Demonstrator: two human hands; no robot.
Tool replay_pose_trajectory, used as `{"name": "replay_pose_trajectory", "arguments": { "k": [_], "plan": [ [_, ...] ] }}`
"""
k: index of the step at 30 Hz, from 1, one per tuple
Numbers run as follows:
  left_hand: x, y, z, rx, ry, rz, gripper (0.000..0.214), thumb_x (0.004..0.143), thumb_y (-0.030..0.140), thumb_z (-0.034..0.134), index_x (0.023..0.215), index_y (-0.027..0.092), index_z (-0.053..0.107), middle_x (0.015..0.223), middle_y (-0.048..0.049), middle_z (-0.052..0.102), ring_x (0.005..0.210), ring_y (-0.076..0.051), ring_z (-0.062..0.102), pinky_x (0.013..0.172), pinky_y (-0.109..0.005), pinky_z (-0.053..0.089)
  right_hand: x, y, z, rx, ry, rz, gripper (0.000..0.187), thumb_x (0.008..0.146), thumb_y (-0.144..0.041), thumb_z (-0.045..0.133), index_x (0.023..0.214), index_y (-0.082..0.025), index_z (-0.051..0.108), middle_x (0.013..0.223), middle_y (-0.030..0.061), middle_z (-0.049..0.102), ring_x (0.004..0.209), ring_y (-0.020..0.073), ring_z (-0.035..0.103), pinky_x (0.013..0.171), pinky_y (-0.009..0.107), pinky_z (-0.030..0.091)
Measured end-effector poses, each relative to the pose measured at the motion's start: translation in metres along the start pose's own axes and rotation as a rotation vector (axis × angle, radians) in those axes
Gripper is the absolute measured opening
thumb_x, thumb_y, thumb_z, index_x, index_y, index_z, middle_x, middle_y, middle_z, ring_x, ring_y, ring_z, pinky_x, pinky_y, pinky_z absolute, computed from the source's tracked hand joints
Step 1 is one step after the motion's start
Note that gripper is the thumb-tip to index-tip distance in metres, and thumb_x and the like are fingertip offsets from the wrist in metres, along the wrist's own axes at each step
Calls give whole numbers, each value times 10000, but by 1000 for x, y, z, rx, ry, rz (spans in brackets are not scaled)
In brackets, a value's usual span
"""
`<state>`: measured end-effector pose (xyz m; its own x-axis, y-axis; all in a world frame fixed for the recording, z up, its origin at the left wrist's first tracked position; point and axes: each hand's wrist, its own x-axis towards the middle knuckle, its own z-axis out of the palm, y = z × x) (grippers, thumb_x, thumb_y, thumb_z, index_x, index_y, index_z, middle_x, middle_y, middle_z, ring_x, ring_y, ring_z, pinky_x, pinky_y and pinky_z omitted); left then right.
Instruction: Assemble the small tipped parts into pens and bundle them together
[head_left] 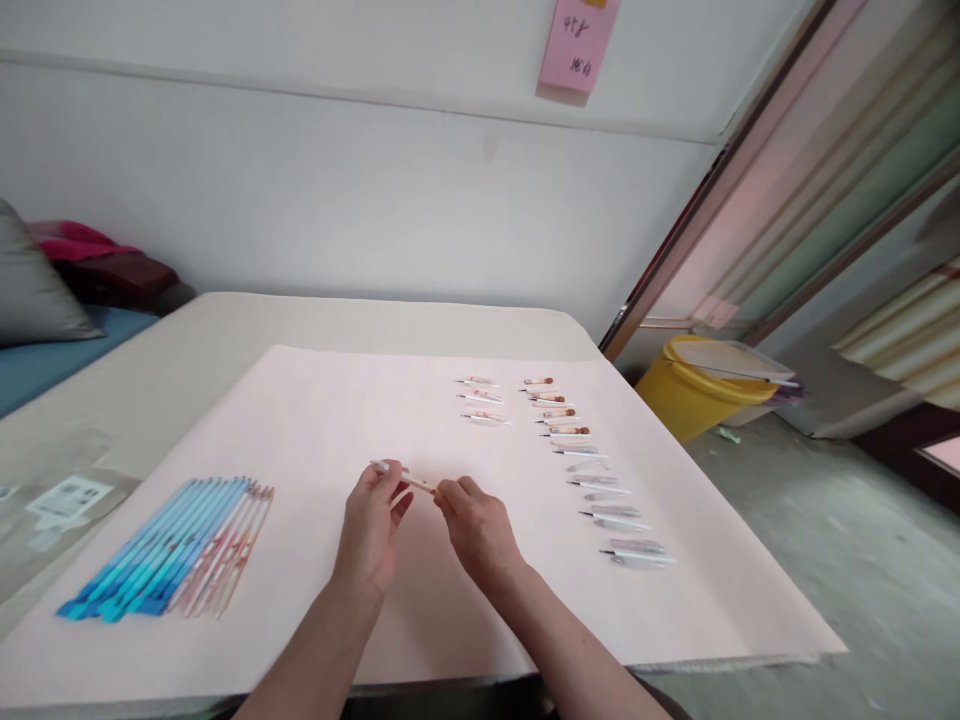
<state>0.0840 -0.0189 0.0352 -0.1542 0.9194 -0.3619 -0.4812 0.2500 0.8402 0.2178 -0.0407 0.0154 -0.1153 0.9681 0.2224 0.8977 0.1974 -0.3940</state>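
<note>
A slim white pen with small reddish marks is held level between my two hands above the pale pink sheet. My left hand pinches its left end, with the tip sticking out past the fingers. Closed around the right end, my right hand hides that end of the pen. To the left lie a row of blue pens and several pale pens with red patterns, side by side. Disassembled pens lie in a short column beyond my right hand.
A longer column of pen parts runs down the right, some pieces with brown tops. Clear plastic packaging lies at the left edge. Off the table's right side stands a yellow bucket. A white wall rises behind the table.
</note>
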Motion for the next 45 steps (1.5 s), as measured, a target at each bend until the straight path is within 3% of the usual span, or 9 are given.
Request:
{"name": "replay_pose_trajectory", "arguments": {
  "k": [4, 10, 14, 19, 25, 32, 40, 45],
  "plan": [
    [3, -1, -3, 4, 61, 56, 212, 660, 322, 720, 715, 166, 588, 813, 18, 533, 732, -72, 512, 754, -253, 441, -1, -2, -1, 48, -10, -13, 113, 897, -235, 470, 835, -220, 563, 761, -21, 557, 576, 92, 492, 521, 221, 242],
    [2, 2, -4, -34, 20, 56, 221, 672, 194, 702, 872, 175, 609, 920, -68, 629, 917, -173, 588, 845, -340, 441, -1, -1, -4, 77, -25, 5, 125, 891, -227, 476, 801, -210, 561, 744, -21, 554, 584, 92, 490, 534, 212, 252],
    [2, 1, -2, -22, 43, 36, 186, 680, 246, 697, 833, 186, 608, 965, -54, 622, 941, -165, 572, 823, -319, 432, 0, -2, -2, 77, -29, 17, 115, 885, -215, 480, 808, -213, 566, 746, -23, 559, 585, 92, 492, 534, 212, 253],
    [3, 1, -3, 5, 112, 78, 193, 654, 295, 718, 779, 192, 613, 830, 11, 563, 772, -93, 529, 774, -272, 424, -1, -4, -1, 86, -44, 2, 119, 883, -216, 482, 795, -210, 563, 744, -22, 563, 593, 94, 501, 542, 209, 260],
    [6, 1, -6, -25, 62, 56, 223, 666, 237, 698, 869, 188, 621, 931, -48, 622, 878, -138, 567, 793, -288, 418, -1, -4, -4, 81, -54, 9, 103, 880, -215, 491, 809, -207, 567, 754, -16, 574, 601, 97, 504, 544, 207, 264],
    [6, 1, -4, -18, 128, 93, 219, 646, 278, 721, 824, 203, 618, 860, 8, 581, 780, -90, 545, 752, -251, 426, -1, -5, -2, 93, -56, -5, 126, 885, -213, 475, 804, -210, 571, 748, -16, 574, 598, 97, 504, 549, 209, 266],
    [7, 5, -4, -20, 85, 63, 265, 664, 206, 698, 915, 191, 614, 904, -51, 623, 868, -135, 576, 773, -273, 432, 0, -6, -7, 157, -78, 18, 129, 879, -204, 479, 802, -207, 583, 758, -5, 589, 635, 104, 524, 568, 197, 294],
    [8, 4, -6, 12, 132, 106, 271, 640, 270, 730, 879, 195, 626, 763, 10, 562, 719, -83, 529, 729, -244, 425, -1, -8, -7, 208, -81, 14, 159, 876, -195, 475, 760, -198, 584, 726, -6, 583, 623, 98, 513, 581, 194, 302]
  ]
}}
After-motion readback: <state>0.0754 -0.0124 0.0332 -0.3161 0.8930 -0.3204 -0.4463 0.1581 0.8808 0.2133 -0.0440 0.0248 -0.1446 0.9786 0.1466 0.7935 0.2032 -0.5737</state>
